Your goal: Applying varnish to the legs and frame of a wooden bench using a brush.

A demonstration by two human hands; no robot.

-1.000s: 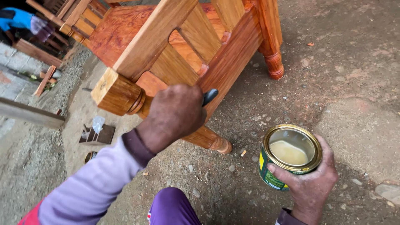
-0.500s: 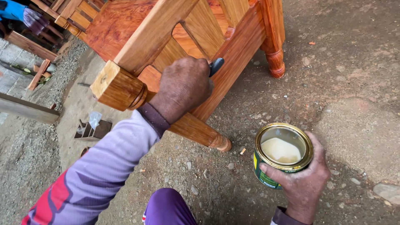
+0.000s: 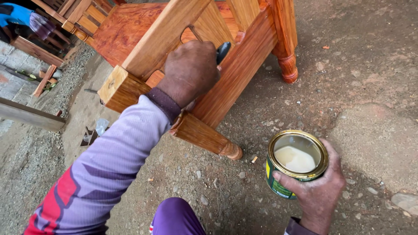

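A reddish-orange wooden chair (image 3: 244, 65) lies tipped on the dirt ground, its turned legs pointing toward me. My left hand (image 3: 189, 72) is closed around a brush with a dark handle (image 3: 223, 51), pressed against the chair's side rail and slats; the bristles are hidden behind my fist. At the lower right, my right hand (image 3: 320, 191) grips an open round tin (image 3: 296, 163) with a gold rim and green side. The tin holds a pale cream liquid and stays upright, a little above the ground.
More wooden furniture frames (image 3: 82, 17) stand at the upper left. A person in blue (image 3: 17, 15) is at the top left corner. A plank (image 3: 30, 115) and small scraps (image 3: 93, 132) lie on the gravel at the left. Bare dirt lies to the right.
My left hand with the brush has moved up along the chair's rail, away from the near leg. The tin in my right hand stays about where it was.
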